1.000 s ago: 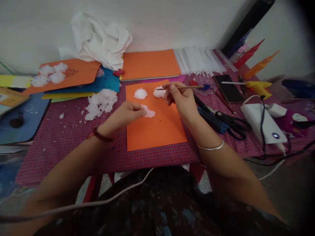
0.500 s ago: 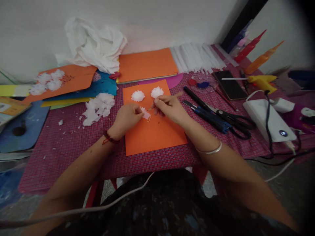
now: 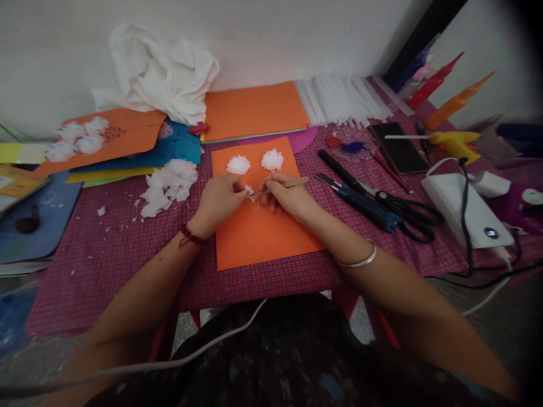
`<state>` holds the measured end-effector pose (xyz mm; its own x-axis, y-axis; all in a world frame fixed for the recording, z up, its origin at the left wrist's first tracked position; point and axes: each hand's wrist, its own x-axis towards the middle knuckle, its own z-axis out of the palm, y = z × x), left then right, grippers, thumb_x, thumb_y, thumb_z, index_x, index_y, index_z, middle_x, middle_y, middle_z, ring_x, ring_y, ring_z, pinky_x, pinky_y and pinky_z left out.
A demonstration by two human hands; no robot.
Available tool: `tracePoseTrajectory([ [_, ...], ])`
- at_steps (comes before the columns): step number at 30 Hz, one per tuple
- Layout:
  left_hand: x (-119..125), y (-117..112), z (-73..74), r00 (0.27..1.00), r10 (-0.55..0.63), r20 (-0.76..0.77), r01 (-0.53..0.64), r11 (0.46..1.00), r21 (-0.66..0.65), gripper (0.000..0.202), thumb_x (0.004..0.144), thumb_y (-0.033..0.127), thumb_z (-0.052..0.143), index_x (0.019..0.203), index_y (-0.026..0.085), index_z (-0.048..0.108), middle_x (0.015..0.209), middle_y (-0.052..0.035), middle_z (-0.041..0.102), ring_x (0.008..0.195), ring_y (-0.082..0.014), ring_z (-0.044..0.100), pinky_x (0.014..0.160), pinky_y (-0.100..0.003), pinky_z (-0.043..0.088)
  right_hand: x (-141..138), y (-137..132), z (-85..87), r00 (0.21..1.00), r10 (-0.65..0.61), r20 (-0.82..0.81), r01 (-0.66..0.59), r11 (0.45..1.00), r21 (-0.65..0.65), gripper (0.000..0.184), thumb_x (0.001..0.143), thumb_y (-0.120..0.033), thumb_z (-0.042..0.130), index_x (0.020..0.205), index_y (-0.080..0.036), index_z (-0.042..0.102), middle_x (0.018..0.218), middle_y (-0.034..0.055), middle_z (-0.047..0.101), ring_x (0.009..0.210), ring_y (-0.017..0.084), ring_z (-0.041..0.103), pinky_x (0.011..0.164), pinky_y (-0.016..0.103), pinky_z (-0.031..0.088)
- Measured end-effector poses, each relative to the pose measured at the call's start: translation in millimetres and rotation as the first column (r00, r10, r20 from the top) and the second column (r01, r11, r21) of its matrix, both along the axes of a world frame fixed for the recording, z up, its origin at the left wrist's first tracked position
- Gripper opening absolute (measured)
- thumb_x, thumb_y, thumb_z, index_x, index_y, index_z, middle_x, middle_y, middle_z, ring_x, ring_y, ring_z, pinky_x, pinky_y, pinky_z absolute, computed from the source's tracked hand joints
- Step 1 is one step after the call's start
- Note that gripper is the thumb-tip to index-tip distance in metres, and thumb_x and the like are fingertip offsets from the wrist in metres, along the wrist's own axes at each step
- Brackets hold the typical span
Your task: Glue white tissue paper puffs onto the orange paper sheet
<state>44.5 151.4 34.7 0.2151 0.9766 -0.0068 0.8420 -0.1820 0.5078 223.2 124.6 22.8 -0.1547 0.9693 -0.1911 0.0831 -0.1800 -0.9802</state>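
Observation:
On an orange paper sheet (image 3: 271, 237), two fluffy white paper flowers (image 3: 238, 164) lie side by side near its top. My left hand (image 3: 220, 202) pinches a small piece of white tissue paper (image 3: 249, 194) over the sheet, just below the left flower. My right hand (image 3: 286, 195) is closed round a thin wooden stick (image 3: 297, 182). The stick's tip meets the tissue piece at my left fingertips. Left of my left hand lies a heap of torn white tissue paper (image 3: 169, 186).
Right of the sheet lie a blue cutter (image 3: 365, 203), black scissors (image 3: 411, 212), a phone (image 3: 399, 148), a yellow glue gun (image 3: 456, 142) and a white power box (image 3: 466, 209) with cables. Coloured papers (image 3: 178, 148) are stacked at the left; an orange sheet (image 3: 254, 110) lies behind.
The stick in my right hand has tilted flatter, and its tip has moved left onto the tissue piece. My hands are closer together. The camera view has shifted slightly.

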Motion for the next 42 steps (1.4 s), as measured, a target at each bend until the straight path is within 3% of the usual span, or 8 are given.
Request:
tracePoseTrajectory([
  [7, -16.0, 11.3, -6.1, 0.969, 0.01, 0.245, -0.046, 0.989, 0.141, 0.018, 0.086, 0.035, 0.055, 0.076, 0.021, 0.056, 0.076, -0.0024, 0.065, 0.073, -0.0176, 0.057, 0.069, -0.032, 0.041, -3.1, -1.5, -4.7, 0.999, -0.012, 0.034, 0.011, 0.999, 0.044, 0.02, 0.097, -0.024, 0.043, 0.08, -0.021, 0.054, 0.065, -0.004, 0.063, 0.045, 0.006, 0.05, 0.044, 0.022, 0.036],
  [12, -30.8, 12.5, -11.8, 0.968, 0.077, 0.24, -0.101, 0.991, 0.09, 0.023, 0.09, 0.036, 0.048, 0.074, 0.021, 0.054, 0.073, -0.0013, 0.058, 0.072, -0.0178, 0.053, 0.067, -0.033, 0.038, -4.6, -0.6, -6.5, 0.999, 0.017, 0.028, -0.019, 0.998, 0.067, 0.019, 0.096, -0.024, 0.044, 0.08, -0.021, 0.054, 0.067, -0.0047, 0.062, 0.045, 0.005, 0.049, 0.044, 0.023, 0.036],
  [19, -28.2, 9.1, -8.2, 0.983, 0.027, 0.182, -0.035, 0.998, 0.043, 0.017, 0.089, 0.029, 0.05, 0.074, 0.022, 0.053, 0.079, -0.0024, 0.061, 0.078, -0.0187, 0.056, 0.074, -0.033, 0.041, -4.8, -3.0, -2.7, 0.998, 0.024, 0.056, -0.027, 0.998, 0.055, 0.017, 0.096, -0.027, 0.046, 0.082, -0.022, 0.055, 0.07, -0.0036, 0.064, 0.048, 0.006, 0.049, 0.046, 0.024, 0.036],
  [25, -31.7, 9.4, -8.1, 0.962, 0.083, 0.259, -0.083, 0.996, -0.014, 0.02, 0.09, 0.03, 0.053, 0.071, 0.021, 0.054, 0.072, -0.0007, 0.057, 0.073, -0.0168, 0.053, 0.069, -0.031, 0.042, 3.2, 1.0, 0.1, 0.995, -0.098, 0.017, 0.097, 0.995, 0.029, 0.017, 0.092, -0.028, 0.046, 0.078, -0.022, 0.054, 0.066, -0.0013, 0.064, 0.046, 0.007, 0.048, 0.045, 0.025, 0.032],
  [28, -39.9, 14.0, -2.8, 0.87, 0.18, 0.46, -0.11, 0.978, -0.175, 0.018, 0.088, 0.029, 0.057, 0.073, 0.02, 0.057, 0.072, -0.0006, 0.058, 0.07, -0.0144, 0.053, 0.07, -0.029, 0.045, 5.5, 0.8, 1.9, 0.994, -0.11, -0.012, 0.11, 0.994, 0.021, 0.019, 0.091, -0.028, 0.046, 0.075, -0.022, 0.054, 0.061, -0.0016, 0.062, 0.045, 0.008, 0.047, 0.045, 0.026, 0.033],
  [32, -64.3, 16.4, 12.6, 0.687, 0.303, 0.66, -0.063, 0.93, -0.362, 0.009, 0.085, 0.026, 0.059, 0.083, 0.019, 0.063, 0.083, -0.0047, 0.068, 0.076, -0.0139, 0.061, 0.078, -0.029, 0.05, 4.7, -2.2, -0.4, 0.999, 0.001, -0.036, 0.001, 0.999, 0.048, 0.019, 0.089, -0.027, 0.048, 0.072, -0.022, 0.054, 0.058, -0.0022, 0.06, 0.045, 0.008, 0.049, 0.049, 0.026, 0.037],
  [38, -107.7, -8.4, 14.8, 0.926, 0.138, 0.352, -0.058, 0.971, -0.23, 0.014, 0.077, 0.033, 0.065, 0.082, 0.02, 0.069, 0.084, -0.0056, 0.071, 0.076, -0.0178, 0.061, 0.074, -0.031, 0.048, 3.9, -1.5, -6.4, 0.999, -0.012, -0.04, 0.014, 0.999, 0.051, 0.017, 0.088, -0.031, 0.051, 0.074, -0.022, 0.055, 0.059, -0.0015, 0.061, 0.048, 0.009, 0.051, 0.048, 0.027, 0.038],
  [42, -120.2, -25.7, 10.4, 0.98, 0.088, 0.179, -0.076, 0.994, -0.074, 0.02, 0.079, 0.038, 0.059, 0.081, 0.02, 0.068, 0.082, -0.0056, 0.071, 0.075, -0.019, 0.06, 0.073, -0.033, 0.045, 4.4, -0.4, -5.2, 0.993, -0.09, -0.078, 0.091, 0.996, 0.015, 0.015, 0.086, -0.032, 0.052, 0.075, -0.022, 0.056, 0.06, -0.001, 0.062, 0.047, 0.009, 0.05, 0.049, 0.027, 0.037],
])
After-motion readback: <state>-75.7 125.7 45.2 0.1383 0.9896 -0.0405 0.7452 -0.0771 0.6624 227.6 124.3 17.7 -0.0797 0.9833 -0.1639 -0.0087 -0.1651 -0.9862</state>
